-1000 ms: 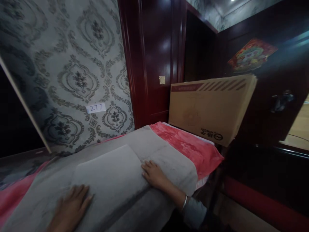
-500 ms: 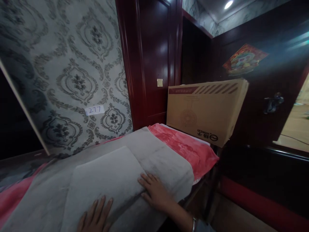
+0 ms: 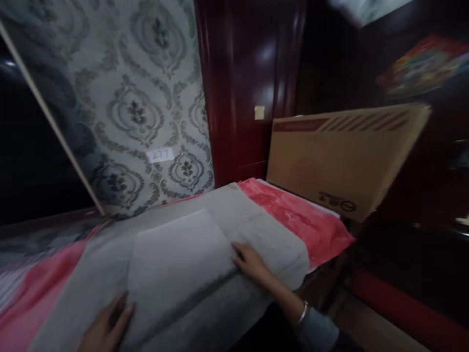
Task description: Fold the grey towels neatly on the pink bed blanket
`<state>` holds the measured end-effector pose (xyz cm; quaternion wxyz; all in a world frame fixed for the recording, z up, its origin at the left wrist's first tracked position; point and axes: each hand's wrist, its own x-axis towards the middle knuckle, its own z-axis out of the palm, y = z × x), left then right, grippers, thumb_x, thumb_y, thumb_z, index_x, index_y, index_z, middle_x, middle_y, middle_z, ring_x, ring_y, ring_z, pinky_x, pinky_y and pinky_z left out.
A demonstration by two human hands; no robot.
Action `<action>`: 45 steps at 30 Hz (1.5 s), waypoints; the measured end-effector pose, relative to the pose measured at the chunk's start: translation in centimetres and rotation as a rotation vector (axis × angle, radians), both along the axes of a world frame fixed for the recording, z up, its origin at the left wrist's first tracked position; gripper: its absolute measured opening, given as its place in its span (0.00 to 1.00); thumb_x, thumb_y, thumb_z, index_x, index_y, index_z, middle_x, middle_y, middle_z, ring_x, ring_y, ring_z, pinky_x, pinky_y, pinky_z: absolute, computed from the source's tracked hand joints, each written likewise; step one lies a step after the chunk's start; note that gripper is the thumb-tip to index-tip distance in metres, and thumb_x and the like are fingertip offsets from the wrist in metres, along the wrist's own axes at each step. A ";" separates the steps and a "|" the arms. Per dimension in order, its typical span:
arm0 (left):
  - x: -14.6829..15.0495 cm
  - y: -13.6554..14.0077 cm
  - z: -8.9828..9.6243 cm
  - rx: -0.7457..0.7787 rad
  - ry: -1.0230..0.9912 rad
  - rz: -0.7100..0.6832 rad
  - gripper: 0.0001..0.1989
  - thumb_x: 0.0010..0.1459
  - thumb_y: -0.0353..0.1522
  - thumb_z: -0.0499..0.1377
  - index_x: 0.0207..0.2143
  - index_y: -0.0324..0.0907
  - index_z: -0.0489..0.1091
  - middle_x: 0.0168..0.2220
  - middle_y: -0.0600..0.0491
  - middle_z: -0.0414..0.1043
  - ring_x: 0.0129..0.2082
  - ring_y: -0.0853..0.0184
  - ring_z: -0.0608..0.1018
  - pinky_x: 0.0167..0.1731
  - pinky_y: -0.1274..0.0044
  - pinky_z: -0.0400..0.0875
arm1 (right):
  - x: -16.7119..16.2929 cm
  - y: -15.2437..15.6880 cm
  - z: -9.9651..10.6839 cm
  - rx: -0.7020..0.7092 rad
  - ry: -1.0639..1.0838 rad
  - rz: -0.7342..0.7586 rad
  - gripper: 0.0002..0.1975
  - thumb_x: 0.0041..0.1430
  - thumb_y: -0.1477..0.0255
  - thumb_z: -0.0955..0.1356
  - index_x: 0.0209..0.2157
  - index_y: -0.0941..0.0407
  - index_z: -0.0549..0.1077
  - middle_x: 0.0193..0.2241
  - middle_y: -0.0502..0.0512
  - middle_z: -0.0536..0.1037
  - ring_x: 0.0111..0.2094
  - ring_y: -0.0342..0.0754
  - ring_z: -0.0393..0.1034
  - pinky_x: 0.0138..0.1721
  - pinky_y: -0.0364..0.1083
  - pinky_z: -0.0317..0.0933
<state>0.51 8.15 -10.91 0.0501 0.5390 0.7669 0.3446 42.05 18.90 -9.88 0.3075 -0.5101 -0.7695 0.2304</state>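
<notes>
A pale grey folded cloth (image 3: 179, 249) lies flat on a larger grey cloth (image 3: 271, 234), which covers a pink-red blanket (image 3: 293, 210). At the lower left edge of the folded cloth is my left hand (image 3: 106, 327), fingers curled and thumb close to the fingertips around the edge. My right hand (image 3: 251, 261) is at the opposite edge, near the far right part, its fingers bent in a pinch there. A dark crease runs across the cloth between the hands. Motion blurs the picture somewhat, and the cloth edge inside each pinch is partly hidden.
A large cardboard box (image 3: 337, 161) stands tilted behind the right end of the blanket. Patterned wallpaper with a paper label (image 3: 160, 155) and a dark red door frame (image 3: 252, 88) rise behind. A dark screen-like panel (image 3: 32, 137) stands at the left.
Both hands lay flat with spread fingers on the cloth; now they are curled at its two side edges. My left hand moved left, and the view shifted.
</notes>
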 end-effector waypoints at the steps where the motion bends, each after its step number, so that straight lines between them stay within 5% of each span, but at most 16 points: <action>1: 0.9 -0.3 1.0 -0.054 -0.020 0.020 0.32 0.48 0.52 0.52 0.46 0.42 0.76 0.44 0.47 0.81 0.46 0.51 0.81 0.48 0.62 0.76 | -0.2 0.1 0.1 -0.025 0.015 -0.009 0.27 0.57 0.74 0.66 0.59 0.59 0.71 0.54 0.61 0.75 0.54 0.56 0.69 0.58 0.53 0.61; 5: 4.6 -0.4 3.3 -0.195 0.030 0.084 0.28 0.55 0.42 0.54 0.55 0.38 0.70 0.46 0.44 0.79 0.46 0.54 0.80 0.47 0.66 0.74 | -0.5 0.8 -0.7 -0.116 0.065 0.013 0.29 0.60 0.71 0.64 0.62 0.60 0.66 0.58 0.62 0.71 0.57 0.57 0.67 0.59 0.55 0.60; 13: 5.4 -0.9 1.9 -0.223 0.137 0.078 0.26 0.62 0.33 0.53 0.62 0.39 0.63 0.40 0.47 0.79 0.39 0.58 0.81 0.42 0.69 0.74 | 0.7 1.4 -2.8 -0.051 0.050 0.025 0.25 0.58 0.71 0.64 0.58 0.54 0.72 0.52 0.57 0.76 0.50 0.56 0.72 0.51 0.54 0.67; 17: 6.2 -0.9 3.0 -0.189 0.319 0.068 0.22 0.61 0.33 0.54 0.57 0.37 0.69 0.48 0.42 0.76 0.49 0.54 0.77 0.50 0.66 0.71 | 0.3 1.0 -1.8 0.135 -0.119 -0.014 0.23 0.61 0.70 0.62 0.56 0.58 0.73 0.49 0.62 0.77 0.50 0.58 0.70 0.54 0.57 0.64; 21: 10.7 -0.4 4.3 -0.137 0.533 -0.059 0.23 0.63 0.35 0.53 0.59 0.40 0.68 0.63 0.40 0.64 0.64 0.50 0.64 0.61 0.59 0.61 | -2.7 -0.2 0.1 0.340 -0.201 0.094 0.25 0.67 0.66 0.59 0.62 0.59 0.67 0.62 0.64 0.66 0.62 0.59 0.58 0.62 0.59 0.55; 24: 14.1 -0.1 3.7 -0.215 0.566 -0.194 0.26 0.66 0.39 0.52 0.65 0.46 0.60 0.70 0.45 0.53 0.69 0.49 0.53 0.64 0.52 0.52 | -5.3 -1.6 0.5 0.325 -0.378 0.260 0.27 0.68 0.64 0.59 0.67 0.54 0.60 0.68 0.59 0.56 0.68 0.58 0.46 0.64 0.61 0.49; 27: 15.4 -0.3 2.5 -0.337 0.535 -0.255 0.29 0.67 0.42 0.49 0.69 0.48 0.53 0.71 0.45 0.48 0.70 0.48 0.51 0.64 0.48 0.47 | -6.3 -2.5 -0.2 0.230 -0.536 0.331 0.27 0.70 0.65 0.58 0.68 0.52 0.57 0.69 0.56 0.53 0.69 0.57 0.45 0.65 0.62 0.46; 33: 13.5 0.3 4.3 -0.425 0.419 -0.359 0.29 0.67 0.44 0.50 0.67 0.47 0.57 0.70 0.44 0.51 0.70 0.49 0.54 0.64 0.52 0.53 | -6.9 -2.2 0.3 0.173 -0.512 0.341 0.25 0.70 0.66 0.58 0.66 0.54 0.62 0.67 0.60 0.58 0.68 0.58 0.48 0.64 0.63 0.46; 36: 12.2 3.0 6.2 -0.374 0.391 -0.467 0.27 0.69 0.42 0.46 0.66 0.45 0.58 0.69 0.45 0.55 0.69 0.57 0.57 0.66 0.58 0.52 | -8.6 -2.1 1.5 0.222 -0.467 0.410 0.24 0.70 0.65 0.59 0.64 0.53 0.65 0.65 0.60 0.61 0.68 0.60 0.46 0.65 0.65 0.42; 39: 10.2 6.7 6.6 -0.408 0.433 -0.524 0.28 0.69 0.42 0.45 0.68 0.45 0.53 0.71 0.47 0.47 0.71 0.58 0.48 0.67 0.54 0.43 | -10.3 -2.2 1.7 0.212 -0.492 0.501 0.28 0.68 0.63 0.62 0.67 0.50 0.59 0.69 0.56 0.52 0.69 0.62 0.40 0.65 0.67 0.41; 45: 5.1 12.0 4.9 -0.515 0.468 -0.252 0.33 0.67 0.49 0.43 0.70 0.48 0.47 0.73 0.47 0.37 0.72 0.55 0.42 0.66 0.52 0.39 | -10.7 -2.4 0.5 0.144 -0.508 0.525 0.28 0.69 0.61 0.60 0.68 0.48 0.57 0.70 0.53 0.48 0.70 0.60 0.37 0.66 0.65 0.40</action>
